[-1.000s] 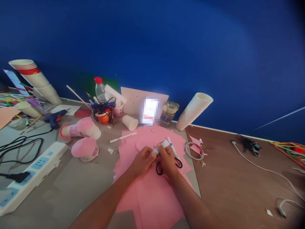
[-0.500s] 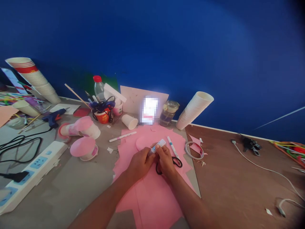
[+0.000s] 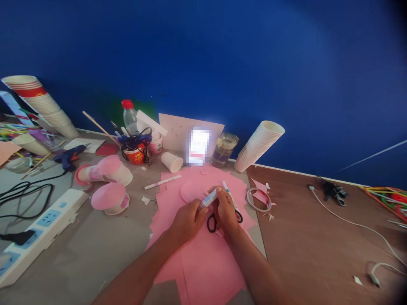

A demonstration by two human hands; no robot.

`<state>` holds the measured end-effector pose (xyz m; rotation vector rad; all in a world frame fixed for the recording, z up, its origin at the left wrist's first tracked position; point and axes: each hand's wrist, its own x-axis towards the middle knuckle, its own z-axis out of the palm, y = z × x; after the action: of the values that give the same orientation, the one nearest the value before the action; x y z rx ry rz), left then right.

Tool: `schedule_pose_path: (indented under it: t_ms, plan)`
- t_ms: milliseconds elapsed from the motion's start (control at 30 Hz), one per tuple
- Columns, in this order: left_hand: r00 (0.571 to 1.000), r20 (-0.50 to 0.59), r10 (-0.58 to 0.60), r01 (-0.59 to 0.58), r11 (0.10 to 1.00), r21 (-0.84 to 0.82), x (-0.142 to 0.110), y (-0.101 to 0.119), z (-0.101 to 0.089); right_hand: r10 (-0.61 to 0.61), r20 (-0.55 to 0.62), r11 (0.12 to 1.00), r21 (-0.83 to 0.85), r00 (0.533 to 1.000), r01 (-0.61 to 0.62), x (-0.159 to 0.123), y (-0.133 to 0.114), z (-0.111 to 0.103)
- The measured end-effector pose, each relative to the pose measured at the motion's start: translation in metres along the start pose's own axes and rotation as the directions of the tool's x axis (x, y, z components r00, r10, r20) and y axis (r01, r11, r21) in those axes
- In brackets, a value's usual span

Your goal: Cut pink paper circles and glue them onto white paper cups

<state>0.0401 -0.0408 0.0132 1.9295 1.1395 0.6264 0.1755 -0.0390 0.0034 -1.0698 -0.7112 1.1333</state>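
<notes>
Over the pink paper (image 3: 203, 271), both hands meet at a small white tube with blue print (image 3: 209, 199). My left hand (image 3: 187, 220) is closed around its lower end. My right hand (image 3: 225, 207) is closed with fingertips at the upper end, hiding that tip. Below my right hand lie scissors with black handles (image 3: 211, 223), partly covered by the hand. A white marker (image 3: 226, 188) lies just beyond it. To the left of the tube a pale pink paper disc (image 3: 188, 192) rests on the sheet.
Pink-covered paper cups (image 3: 110, 199) and a power strip (image 3: 47, 224) stand on the left. A lit phone (image 3: 199, 146), a glass jar (image 3: 224, 150) and stacked paper cups (image 3: 260, 144) line the back. A tape roll (image 3: 259, 199) and a white cable (image 3: 346, 224) lie on the right.
My right hand has shifted slightly up and right along the tube, so more of the tube shows between the hands. My left hand still grips its lower end.
</notes>
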Motion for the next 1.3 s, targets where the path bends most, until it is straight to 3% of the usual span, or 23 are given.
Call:
schedule_pose_path:
  t_ms: [133,233,400,567,667,733,767,833,900,967,1167,1233,1300]
  plan:
    - [0.999,-0.047,0.013,-0.014,1.0,-0.017,0.002,-0.003,0.001,0.066,0.068,0.998,0.006,0.995,-0.066,-0.005,-0.001,0.004]
    - [0.999,-0.044,0.021,-0.021,1.0,0.006,0.001,-0.004,0.002,0.075,0.112,0.992,-0.111,0.991,-0.063,-0.01,-0.004,0.009]
    - [0.999,0.029,0.032,-0.03,0.998,-0.049,0.001,0.002,0.003,0.046,0.038,0.978,-0.205,0.998,-0.037,-0.014,-0.01,0.013]
    - [0.998,0.066,0.025,-0.007,0.963,-0.268,0.002,0.01,0.001,0.009,-0.019,0.975,-0.224,1.0,-0.013,-0.014,-0.012,0.019]
    - [0.964,0.26,-0.061,0.189,0.842,-0.505,-0.004,0.015,-0.001,0.0,-0.121,0.996,-0.088,0.993,-0.011,0.0,-0.023,0.01]
    - [0.883,0.466,-0.054,0.359,0.717,-0.598,-0.009,0.019,0.0,-0.007,-0.242,0.999,0.04,0.97,0.017,0.014,-0.035,-0.004]
    - [0.851,0.526,0.001,0.383,0.684,-0.621,-0.011,0.021,0.0,-0.018,-0.264,0.997,0.063,0.964,0.036,0.02,-0.04,-0.012]
    - [0.863,0.503,0.05,0.355,0.648,-0.674,-0.012,0.023,0.001,-0.039,-0.223,0.982,0.173,0.974,0.079,0.027,-0.048,-0.022]
    - [0.912,0.409,0.039,0.308,0.595,-0.742,-0.009,0.023,0.001,-0.018,-0.138,0.972,0.228,0.99,0.05,0.027,-0.049,-0.022]
    - [0.947,0.32,0.037,0.252,0.531,-0.809,-0.004,0.02,-0.002,0.021,-0.051,0.965,0.263,0.998,-0.007,0.024,-0.043,-0.015]
    - [0.979,0.201,-0.02,0.197,0.318,-0.927,0.004,0.009,-0.008,0.157,0.094,0.912,0.367,0.983,-0.181,0.011,-0.026,0.004]
    - [0.986,0.157,-0.062,0.168,0.304,-0.938,0.006,0.008,-0.007,0.207,0.123,0.891,0.386,0.971,-0.239,0.007,-0.024,0.005]
    - [0.985,0.105,-0.134,0.149,0.384,-0.911,0.007,0.008,-0.004,0.243,0.139,0.88,0.386,0.96,-0.278,0.004,-0.02,0.006]
